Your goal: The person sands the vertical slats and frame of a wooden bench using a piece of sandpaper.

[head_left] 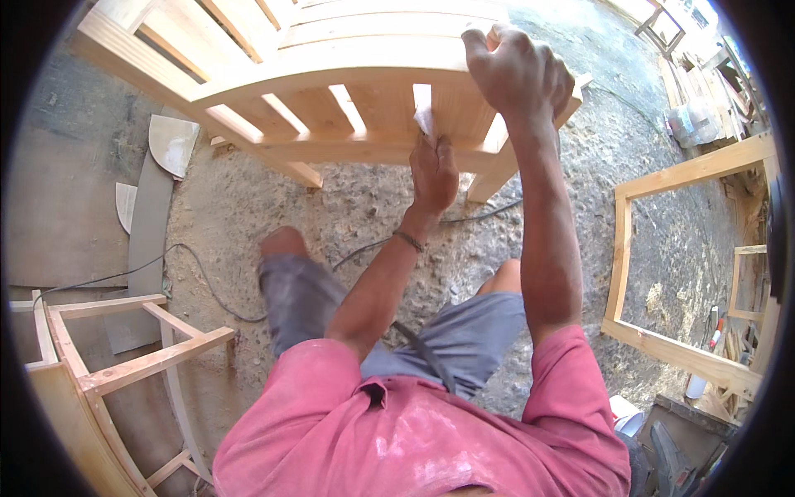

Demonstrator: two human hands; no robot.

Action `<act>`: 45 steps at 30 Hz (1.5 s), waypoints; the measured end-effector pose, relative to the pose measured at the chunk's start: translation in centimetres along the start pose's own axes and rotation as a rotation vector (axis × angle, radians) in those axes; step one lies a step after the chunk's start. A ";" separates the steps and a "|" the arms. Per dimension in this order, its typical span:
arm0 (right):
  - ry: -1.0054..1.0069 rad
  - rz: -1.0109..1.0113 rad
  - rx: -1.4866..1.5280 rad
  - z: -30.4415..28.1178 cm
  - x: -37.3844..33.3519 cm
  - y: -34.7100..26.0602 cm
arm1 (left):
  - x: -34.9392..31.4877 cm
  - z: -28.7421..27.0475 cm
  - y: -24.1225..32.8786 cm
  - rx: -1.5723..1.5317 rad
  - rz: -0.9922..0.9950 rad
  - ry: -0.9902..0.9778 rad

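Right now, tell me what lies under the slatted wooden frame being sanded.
Under the slatted wooden frame lies rough, sawdust-strewn ground with a black cable running across it. The left hand presses a pale scrap against a slat; the right hand grips the top rail. Ground behind the rails is covered.

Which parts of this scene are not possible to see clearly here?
Head view only:
- Left hand: its fingers fold over the white scrap, so its full shape is hidden.
- Right hand: fingertips hidden behind the wooden frame's top rail.
- Frame's upper part: cut off by the edge.
- Small things at far right: too small, bent by the lens.
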State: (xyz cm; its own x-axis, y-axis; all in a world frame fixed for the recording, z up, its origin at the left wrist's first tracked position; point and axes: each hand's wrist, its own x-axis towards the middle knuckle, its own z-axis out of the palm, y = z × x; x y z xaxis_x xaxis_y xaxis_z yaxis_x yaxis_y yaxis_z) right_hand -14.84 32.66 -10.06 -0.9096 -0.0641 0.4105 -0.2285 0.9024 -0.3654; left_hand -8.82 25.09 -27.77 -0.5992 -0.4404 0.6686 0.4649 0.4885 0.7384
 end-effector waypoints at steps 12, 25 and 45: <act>-0.030 0.100 -0.038 -0.3 0.2 0.2 | 3.6 0.1 2.9 -0.230 -0.245 -0.148; 0.093 0.063 -0.151 0.4 0.0 -1.1 | 2.3 -0.1 -1.4 -0.232 -0.090 -0.111; -0.053 0.172 -0.083 -0.6 -0.4 -1.4 | 0.6 0.3 -1.4 -0.056 -0.282 -0.280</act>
State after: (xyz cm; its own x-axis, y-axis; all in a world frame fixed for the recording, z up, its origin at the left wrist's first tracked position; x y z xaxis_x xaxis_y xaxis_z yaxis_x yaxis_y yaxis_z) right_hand -13.97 31.72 -9.21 -0.9502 0.0735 0.3030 -0.0410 0.9339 -0.3551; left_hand -9.98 24.35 -28.43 -0.8592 -0.3256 0.3947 0.2867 0.3327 0.8984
